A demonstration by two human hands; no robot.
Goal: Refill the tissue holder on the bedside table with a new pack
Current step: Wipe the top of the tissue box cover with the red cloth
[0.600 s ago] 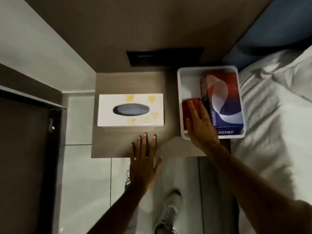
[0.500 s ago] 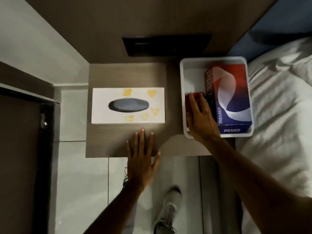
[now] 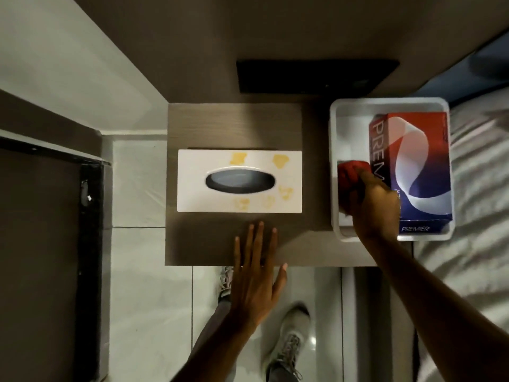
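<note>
A white tissue holder (image 3: 239, 181) with yellow stickers and a dark oval slot lies on the brown bedside table (image 3: 311, 133). To its right stands a white bin (image 3: 334, 128) holding a red, white and blue PREMIER tissue pack (image 3: 418, 161) and a crumpled red cloth (image 3: 347, 175). My right hand (image 3: 374, 208) reaches into the bin and its fingers are closed on the red cloth, just left of the pack. My left hand (image 3: 254, 274) lies flat with fingers spread at the table's front edge, below the holder and apart from it.
The bed with white sheets (image 3: 473, 244) runs along the right, touching the bin. A dark panel (image 3: 316, 75) sits on the wall behind the table. White floor tiles (image 3: 143, 299) and my shoes (image 3: 289, 343) are below; a dark door frame (image 3: 91, 244) stands left.
My right hand's fingers have curled around the red cloth, which now looks bunched up. The left hand stays flat at the table's front edge. The view has shifted slightly.
</note>
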